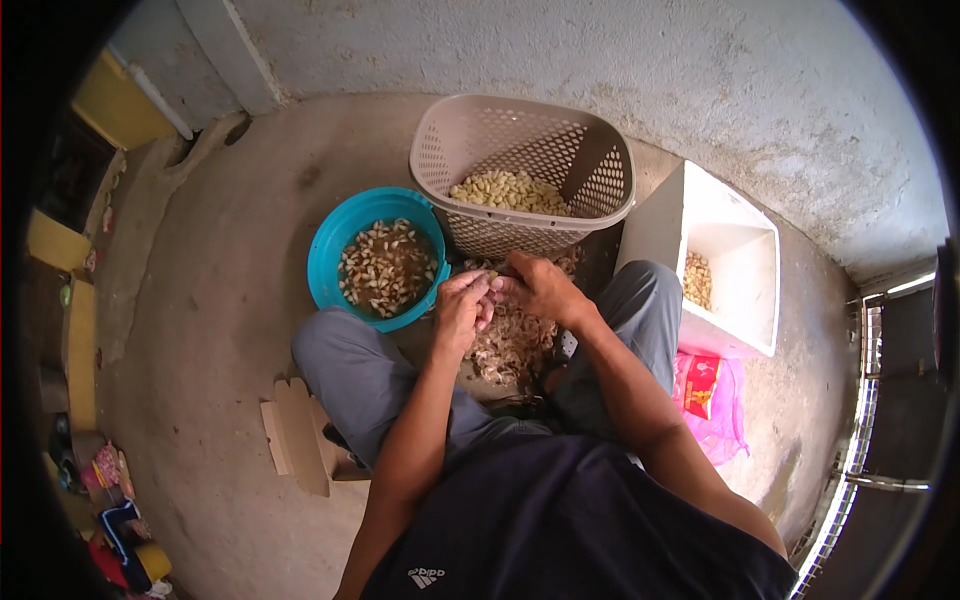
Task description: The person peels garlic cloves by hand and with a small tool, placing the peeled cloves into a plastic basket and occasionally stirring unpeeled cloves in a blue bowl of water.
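A small garlic clove (493, 274) is pinched between the left hand (462, 305) and the right hand (537, 287), above a heap of peelings (512, 340).

The clove is mostly hidden by the fingers. Soaking cloves are held in the teal basin (325, 255) at left; peeled ones lie in the far beige basket (520, 130). A few sit in the white box (745, 250) at right.

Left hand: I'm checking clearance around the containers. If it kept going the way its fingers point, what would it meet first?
Probably the right hand, which the left hand already touches; beyond that, the beige basket of peeled garlic. Depth is hard to judge.
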`<control>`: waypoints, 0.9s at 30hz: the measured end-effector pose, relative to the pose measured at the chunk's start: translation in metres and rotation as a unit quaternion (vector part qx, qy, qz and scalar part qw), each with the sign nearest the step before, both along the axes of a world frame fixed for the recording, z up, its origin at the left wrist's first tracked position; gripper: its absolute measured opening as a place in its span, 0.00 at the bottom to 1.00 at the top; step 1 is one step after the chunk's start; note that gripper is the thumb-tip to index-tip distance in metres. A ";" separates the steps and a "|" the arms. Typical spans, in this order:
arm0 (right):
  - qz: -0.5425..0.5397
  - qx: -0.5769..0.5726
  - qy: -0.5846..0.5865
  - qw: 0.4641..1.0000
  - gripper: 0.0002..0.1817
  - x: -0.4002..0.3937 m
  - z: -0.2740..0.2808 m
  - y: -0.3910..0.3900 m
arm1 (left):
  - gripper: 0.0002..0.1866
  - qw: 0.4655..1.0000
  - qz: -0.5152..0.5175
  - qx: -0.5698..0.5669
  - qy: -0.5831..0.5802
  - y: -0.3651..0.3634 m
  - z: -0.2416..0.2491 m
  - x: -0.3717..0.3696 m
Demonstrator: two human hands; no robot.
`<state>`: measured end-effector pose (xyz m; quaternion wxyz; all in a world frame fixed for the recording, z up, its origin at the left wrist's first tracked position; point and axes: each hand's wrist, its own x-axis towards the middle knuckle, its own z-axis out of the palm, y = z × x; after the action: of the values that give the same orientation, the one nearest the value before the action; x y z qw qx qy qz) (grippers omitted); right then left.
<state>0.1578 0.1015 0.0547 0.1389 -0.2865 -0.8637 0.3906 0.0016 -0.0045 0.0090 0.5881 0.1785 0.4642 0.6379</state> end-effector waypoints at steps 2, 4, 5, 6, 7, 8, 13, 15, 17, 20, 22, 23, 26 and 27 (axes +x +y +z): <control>0.002 0.016 -0.024 1.000 0.21 -0.001 -0.010 0.002 | 0.11 1.000 -0.001 -0.005 -0.002 0.000 0.000 0.000; 0.014 0.021 -0.047 0.999 0.22 -0.004 -0.010 0.000 | 0.11 1.000 0.001 -0.006 0.001 -0.001 -0.004 -0.001; 0.020 0.024 -0.059 0.998 0.23 -0.006 -0.010 -0.001 | 0.11 1.000 0.005 -0.012 -0.003 -0.001 -0.007 -0.001; 0.024 0.030 -0.056 0.998 0.22 -0.007 -0.011 -0.004 | 0.11 1.000 0.009 -0.017 -0.006 -0.002 -0.008 -0.002; 0.027 0.037 -0.053 0.998 0.22 -0.008 -0.013 -0.007 | 0.11 1.000 0.013 -0.023 -0.009 -0.002 -0.009 -0.002; 0.031 0.044 -0.050 0.997 0.22 -0.008 -0.013 -0.009 | 0.10 0.999 0.024 -0.027 -0.014 -0.002 -0.010 -0.001; 0.042 0.053 -0.056 0.996 0.21 -0.006 -0.006 -0.016 | 0.10 0.995 0.093 -0.035 -0.026 -0.001 -0.008 0.006; 0.036 0.050 -0.060 0.996 0.22 -0.004 -0.005 -0.019 | 0.10 0.994 0.101 -0.040 -0.018 -0.001 -0.007 0.001; 0.020 0.039 -0.063 0.997 0.24 -0.004 -0.007 -0.020 | 0.11 0.995 0.092 -0.045 -0.015 0.000 -0.007 -0.006; -0.017 0.017 -0.011 1.000 0.26 -0.004 0.000 -0.010 | 0.12 0.997 0.073 -0.038 0.001 0.000 -0.001 -0.005; -0.018 0.020 -0.041 0.999 0.26 -0.005 0.004 -0.006 | 0.12 0.998 0.054 -0.038 -0.002 0.000 0.000 -0.003; -0.018 0.022 -0.055 0.998 0.27 -0.005 0.004 -0.006 | 0.12 0.998 0.045 -0.038 -0.004 -0.001 0.001 -0.002; 0.000 0.040 -0.052 0.998 0.26 -0.007 -0.004 -0.006 | 0.12 0.998 0.046 -0.037 -0.007 0.000 -0.002 -0.001; 0.003 0.035 -0.059 0.998 0.26 -0.008 -0.004 -0.007 | 0.12 0.998 0.045 -0.036 -0.006 0.000 -0.004 -0.001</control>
<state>0.1497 0.0949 0.0508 0.0968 -0.3012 -0.8845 0.3428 0.0010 -0.0045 0.0055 0.5675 0.1319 0.4907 0.6479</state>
